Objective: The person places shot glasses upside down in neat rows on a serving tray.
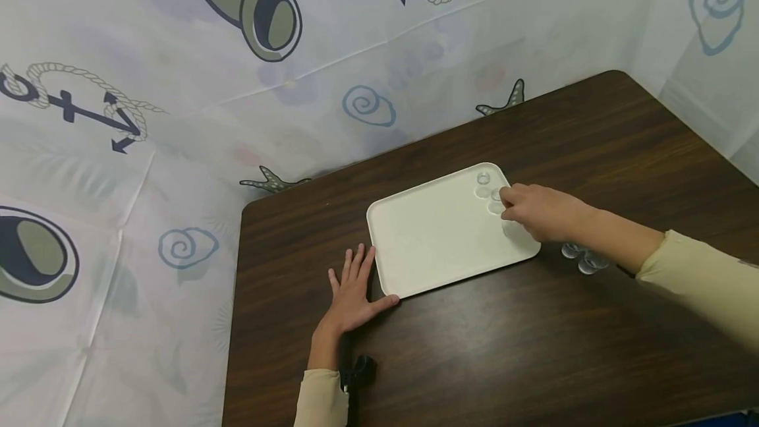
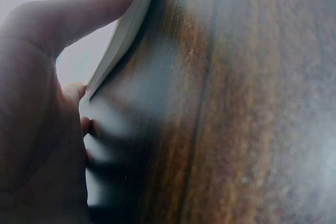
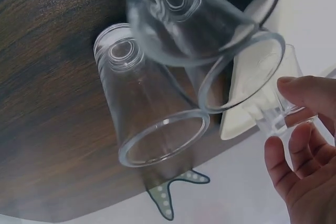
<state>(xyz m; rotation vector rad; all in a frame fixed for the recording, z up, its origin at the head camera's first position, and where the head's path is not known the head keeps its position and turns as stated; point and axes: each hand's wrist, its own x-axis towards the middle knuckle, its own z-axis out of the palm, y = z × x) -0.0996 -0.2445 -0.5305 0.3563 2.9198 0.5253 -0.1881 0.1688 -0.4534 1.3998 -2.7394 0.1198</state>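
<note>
A white rectangular tray lies on the dark wood table. My left hand is spread at its near-left corner, fingers along the left edge; in the left wrist view the thumb lies over the rim. Several small clear glasses stand in the tray's far-right part. Over its right side, my right hand pinches a small clear glass between thumb and fingertips. The hand partly covers the glasses beside it in the head view.
More clear glasses stand on the table right of the tray, below my right forearm. Up close in the right wrist view, these glasses look taller, with wide rims. A patterned cloth hangs behind the table.
</note>
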